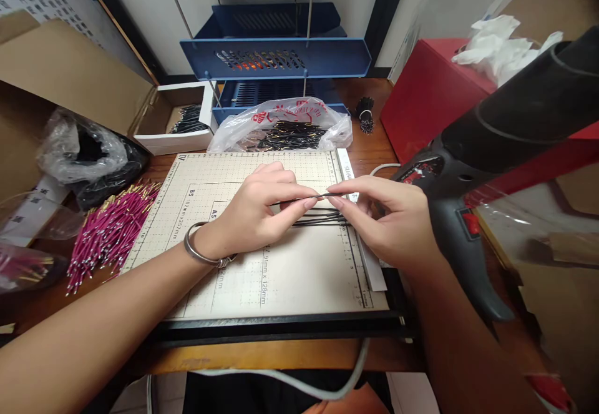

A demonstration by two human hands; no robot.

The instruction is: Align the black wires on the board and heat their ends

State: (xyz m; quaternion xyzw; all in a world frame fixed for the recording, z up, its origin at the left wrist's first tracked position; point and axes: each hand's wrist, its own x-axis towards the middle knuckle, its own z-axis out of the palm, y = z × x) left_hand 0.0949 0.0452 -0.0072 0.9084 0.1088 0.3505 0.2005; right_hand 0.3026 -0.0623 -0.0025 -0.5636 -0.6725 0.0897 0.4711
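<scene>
Magenta wires (115, 233) beside the left edge of our gridded board (304, 276), the grip of our left hand (257, 208) pinched closed on a black strand (322, 196), above the board near its right edge, our right hand (393, 214) pinching it too

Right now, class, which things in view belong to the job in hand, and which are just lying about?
Apparently in the job:
thin black strand, pinched between left hand and right hand
black strands beneath
printed board

Apparently lying about:
pink strands
red box
white tissues
blue rack
</scene>
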